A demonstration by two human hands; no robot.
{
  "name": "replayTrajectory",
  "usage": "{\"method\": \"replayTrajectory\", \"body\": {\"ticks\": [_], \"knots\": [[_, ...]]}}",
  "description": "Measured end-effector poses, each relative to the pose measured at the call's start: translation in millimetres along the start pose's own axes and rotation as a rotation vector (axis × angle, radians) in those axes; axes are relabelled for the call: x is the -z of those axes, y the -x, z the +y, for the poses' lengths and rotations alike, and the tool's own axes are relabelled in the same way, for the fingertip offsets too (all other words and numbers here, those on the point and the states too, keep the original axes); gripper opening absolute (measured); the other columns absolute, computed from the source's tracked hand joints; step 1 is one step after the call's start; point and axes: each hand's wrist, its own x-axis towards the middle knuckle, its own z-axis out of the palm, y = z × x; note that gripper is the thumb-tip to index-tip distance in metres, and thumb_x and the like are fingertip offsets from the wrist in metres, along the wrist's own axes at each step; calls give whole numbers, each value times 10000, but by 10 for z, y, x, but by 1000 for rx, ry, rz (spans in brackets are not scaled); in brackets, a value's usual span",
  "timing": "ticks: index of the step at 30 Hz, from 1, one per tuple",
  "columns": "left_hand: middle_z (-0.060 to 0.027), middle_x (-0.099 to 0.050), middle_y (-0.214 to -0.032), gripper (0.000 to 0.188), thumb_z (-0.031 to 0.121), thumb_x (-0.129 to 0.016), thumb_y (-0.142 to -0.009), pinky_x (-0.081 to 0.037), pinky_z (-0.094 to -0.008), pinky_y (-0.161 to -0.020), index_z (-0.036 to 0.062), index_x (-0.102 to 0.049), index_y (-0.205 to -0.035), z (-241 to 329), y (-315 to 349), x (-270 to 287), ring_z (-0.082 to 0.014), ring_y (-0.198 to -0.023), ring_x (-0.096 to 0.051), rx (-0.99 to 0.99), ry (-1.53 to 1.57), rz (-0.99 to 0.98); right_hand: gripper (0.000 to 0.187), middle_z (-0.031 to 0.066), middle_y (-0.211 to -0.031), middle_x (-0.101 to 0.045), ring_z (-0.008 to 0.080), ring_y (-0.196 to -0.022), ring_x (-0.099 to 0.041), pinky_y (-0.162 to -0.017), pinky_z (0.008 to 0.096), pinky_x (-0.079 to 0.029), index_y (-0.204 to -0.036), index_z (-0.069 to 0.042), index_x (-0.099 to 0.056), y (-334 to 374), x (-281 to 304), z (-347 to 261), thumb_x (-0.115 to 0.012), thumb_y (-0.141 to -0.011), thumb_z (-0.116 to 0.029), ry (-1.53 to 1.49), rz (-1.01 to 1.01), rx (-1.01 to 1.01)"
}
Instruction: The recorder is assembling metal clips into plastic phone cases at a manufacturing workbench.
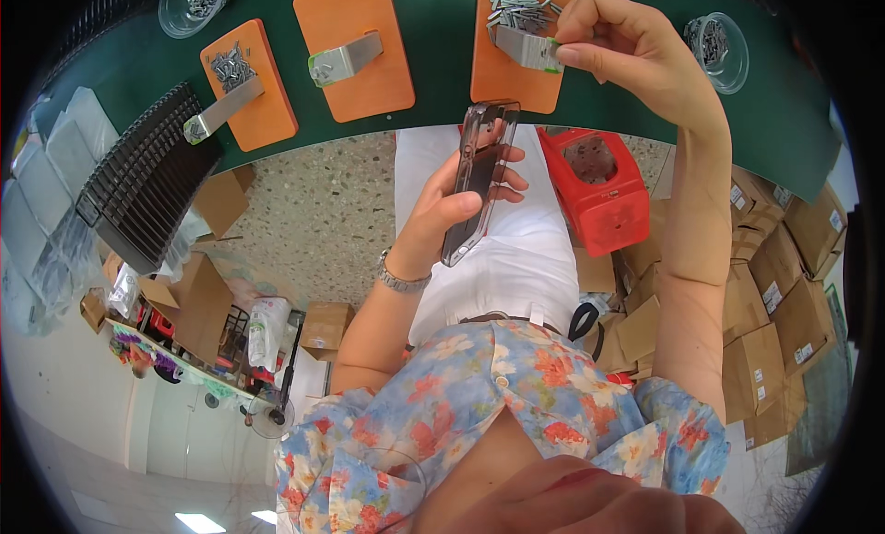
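Observation:
My left hand [449, 200], with a metal watch on its wrist, grips a smartphone [477, 179] in a clear case, held upright above my lap. My right hand [618, 50] is closed in a pinch at the green-edged end of a metal bracket [527, 50]. Whatever lies between the thumb and fingertip is too small to make out. That bracket sits on an orange board [516, 93], right in front of a heap of small metal pins [518, 6]. The curled fingers hide part of the bracket's right end.
Two more orange boards [373, 96] [267, 119] with brackets lie leftward on the green table [433, 54]. Clear tubs of metal pieces stand at right [733, 68] and far left. A black slatted rack [147, 193] leans at the left edge. A red plastic stool [608, 207] and cardboard boxes stand below.

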Motion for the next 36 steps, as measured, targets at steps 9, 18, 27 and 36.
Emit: {"method": "replayTrajectory", "body": {"ticks": [9, 18, 27, 36], "knots": [[-206, -435, -1385, 850, 293, -677, -771, -492, -377, -909, 27, -290, -1479, 59, 22, 26, -273, -1101, -570, 20, 40, -104, 147, -3, -856, -573, 56, -804, -524, -705, 202, -432, -922, 1, -584, -201, -184, 334, -676, -814, 39, -469, -376, 829], [-320, -504, -1297, 875, 427, -721, -749, -545, -485, -847, -36, -365, -1401, -416, -327, -152, -354, -1014, -641, 305, 454, -440, 418, 120, -961, -590, 176, -925, -532, -834, 302, -414, -794, 13, -608, 503, -497, 838, -455, -969, -334, -351, 252, 403], [-110, -547, -1209, 774, 338, -739, -823, -487, -299, -868, 6, -364, -1413, -5, -445, -283, -163, -1001, -576, 43, -444, -92, 318, -12, -630, -441, 115, -623, -451, -556, 286, -339, -693, 21, -519, 310, -487, 472, -519, -963, -147, 45, 687, 291], [-35, -566, -877, 655, 370, -827, -717, -450, -221, -544, -17, -494, -1128, 158, -652, -211, -73, -695, -538, -28, -471, 128, 311, -41, -617, -521, 28, -588, -462, -517, 203, -365, -645, -34, -535, -378, -485, 223, -605, -927, -142, -108, 402, 295]]}}
